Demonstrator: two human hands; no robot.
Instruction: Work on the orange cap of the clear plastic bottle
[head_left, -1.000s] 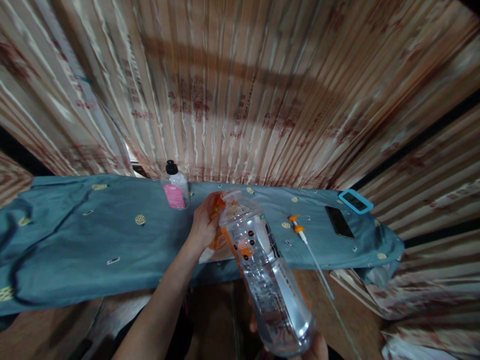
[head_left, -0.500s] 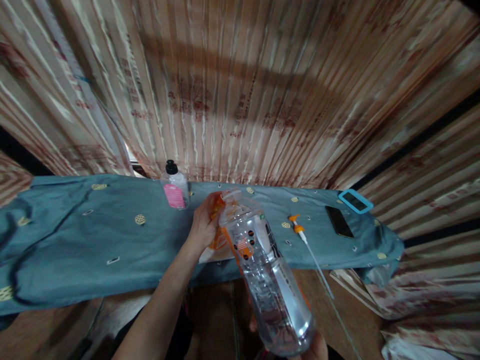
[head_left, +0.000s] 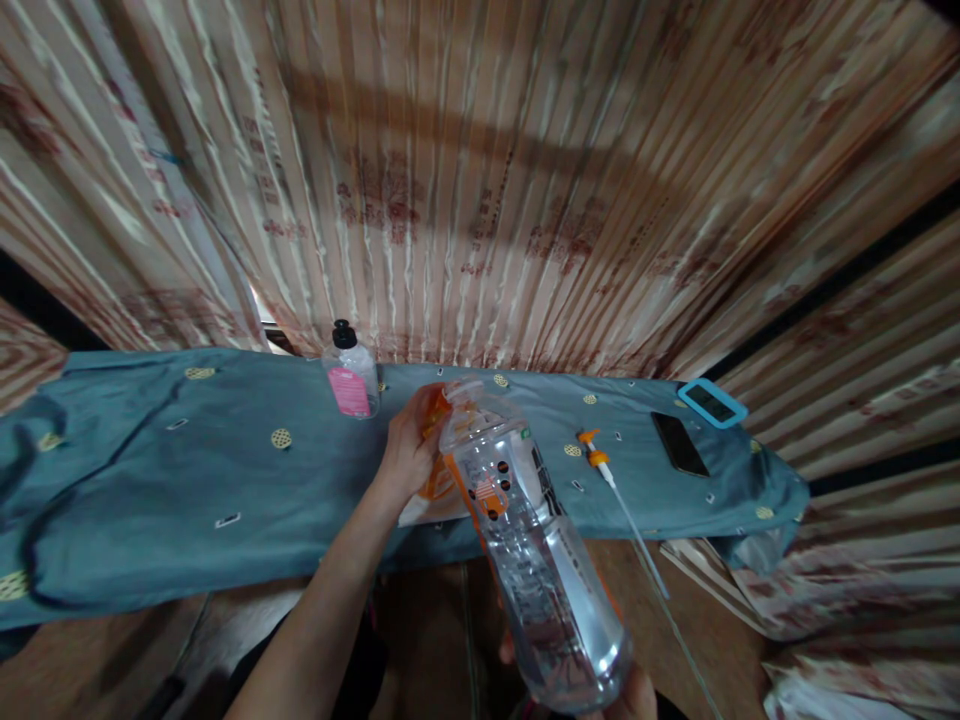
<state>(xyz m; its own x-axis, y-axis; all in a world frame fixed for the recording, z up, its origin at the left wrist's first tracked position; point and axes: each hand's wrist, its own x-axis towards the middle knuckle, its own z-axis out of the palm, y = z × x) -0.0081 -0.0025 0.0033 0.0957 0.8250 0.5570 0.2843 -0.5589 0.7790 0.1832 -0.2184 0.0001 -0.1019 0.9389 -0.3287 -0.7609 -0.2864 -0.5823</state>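
Large clear plastic bottle (head_left: 529, 545) sits at centre-near, tilted: base toward the camera at the bottom edge, open neck pointing away and slightly left, over the near edge of the table. Orange-and-white label band wraps it below the shoulder. Looks mostly empty; can't tell the liquid level.

Right hand (head_left: 626, 700) is under the bottle base at the bottom edge, only fingertips and a bit of palm in frame. It carries the base, fingers wrapped on it as far as visible.

Left hand (head_left: 409, 445) comes in from lower left, forearm across the table edge. Fingers curled around an orange pouch (head_left: 439, 470) that sits right at the bottle neck, touching or just beside it; can't tell which. The pouch's pale lower part lies on the cloth beneath the hand.

Blue-grey cloth (head_left: 187, 480) with small gold motifs covers the long table, left to right.

Far left of the hands: small clear bottle (head_left: 350, 378), black cap, pink label, upright near the far edge.

Right of the big bottle: orange pump head with long white dip tube (head_left: 611, 480) lying flat, tube running toward the near right and past the cloth edge.

Farther right: dark phone (head_left: 679, 443) flat on the cloth, and just beyond it a blue-framed device (head_left: 711, 402) at the far right corner.

Striped tan curtain (head_left: 480, 190) fills the whole background.
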